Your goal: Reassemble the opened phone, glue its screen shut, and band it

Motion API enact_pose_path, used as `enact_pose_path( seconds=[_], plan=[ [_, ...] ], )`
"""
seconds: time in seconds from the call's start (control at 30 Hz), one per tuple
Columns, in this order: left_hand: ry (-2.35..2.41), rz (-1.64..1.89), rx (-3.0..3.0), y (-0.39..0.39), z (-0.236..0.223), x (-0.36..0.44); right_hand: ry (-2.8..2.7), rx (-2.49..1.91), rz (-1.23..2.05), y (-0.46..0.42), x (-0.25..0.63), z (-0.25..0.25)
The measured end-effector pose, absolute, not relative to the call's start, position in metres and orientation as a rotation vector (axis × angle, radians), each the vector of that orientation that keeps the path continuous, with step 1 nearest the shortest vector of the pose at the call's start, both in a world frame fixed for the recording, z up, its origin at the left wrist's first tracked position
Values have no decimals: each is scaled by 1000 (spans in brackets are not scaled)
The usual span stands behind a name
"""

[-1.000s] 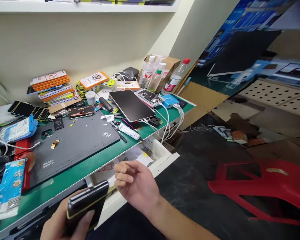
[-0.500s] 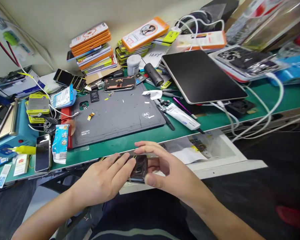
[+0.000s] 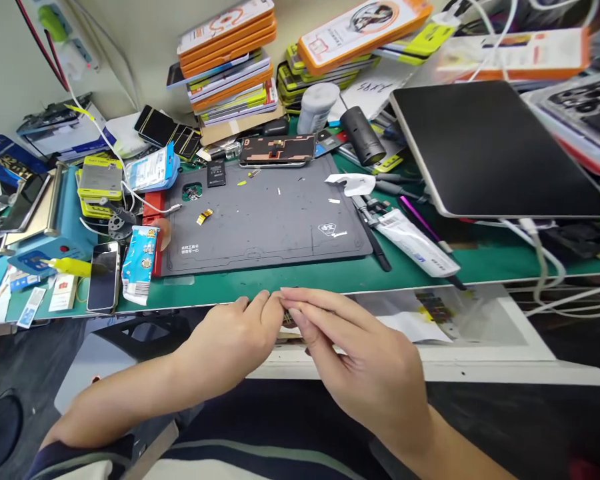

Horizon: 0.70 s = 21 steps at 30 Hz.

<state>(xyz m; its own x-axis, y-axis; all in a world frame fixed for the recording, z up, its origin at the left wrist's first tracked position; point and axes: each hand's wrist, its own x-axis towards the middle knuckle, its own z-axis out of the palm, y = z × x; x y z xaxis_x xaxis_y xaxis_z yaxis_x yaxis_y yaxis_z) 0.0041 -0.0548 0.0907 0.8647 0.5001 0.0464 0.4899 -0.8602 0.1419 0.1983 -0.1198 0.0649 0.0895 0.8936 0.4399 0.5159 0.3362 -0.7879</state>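
Above the open drawer, my two hands meet at the fingertips. My left hand is closed, its curled fingers round a dark bundle with thin yellow bands. Only a small patch of this bundle shows between the hands; the rest is hidden. Thumb and fingers of my right hand are pinched together at the bundle's near right end. Whether they grip a band or the edge, I cannot tell. Just beyond the hands lies the grey work mat, with a gold flex cable on it.
An opened phone and a small black battery lie at the mat's back edge. To the right are a white tube and a large tablet. Stacked orange boxes stand behind. A phone lies front left.
Earlier the dark bundle showed plainly, with my left hand flat over it and my right fingers spread at its end. Now both hands have closed in and mostly cover it. The view has shifted.
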Motion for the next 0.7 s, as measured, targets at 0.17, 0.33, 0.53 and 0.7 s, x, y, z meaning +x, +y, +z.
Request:
enact_pose_path(
  seconds=[0.17,0.33,0.53,0.7],
  plan=[
    [844,5,2712,-53,95,5,-1826,-1425,366,-118,207,83],
    [897,-92,2456,-43,108,1,-1771,-1587,541,-113,222,93],
    [896,-164,1905,-24,124,0,-1367,-1515,1393,-99,229,78],
    [823,-258,1811,2,135,-5,-1066,-1391,1646,-101,222,61]
  ],
)
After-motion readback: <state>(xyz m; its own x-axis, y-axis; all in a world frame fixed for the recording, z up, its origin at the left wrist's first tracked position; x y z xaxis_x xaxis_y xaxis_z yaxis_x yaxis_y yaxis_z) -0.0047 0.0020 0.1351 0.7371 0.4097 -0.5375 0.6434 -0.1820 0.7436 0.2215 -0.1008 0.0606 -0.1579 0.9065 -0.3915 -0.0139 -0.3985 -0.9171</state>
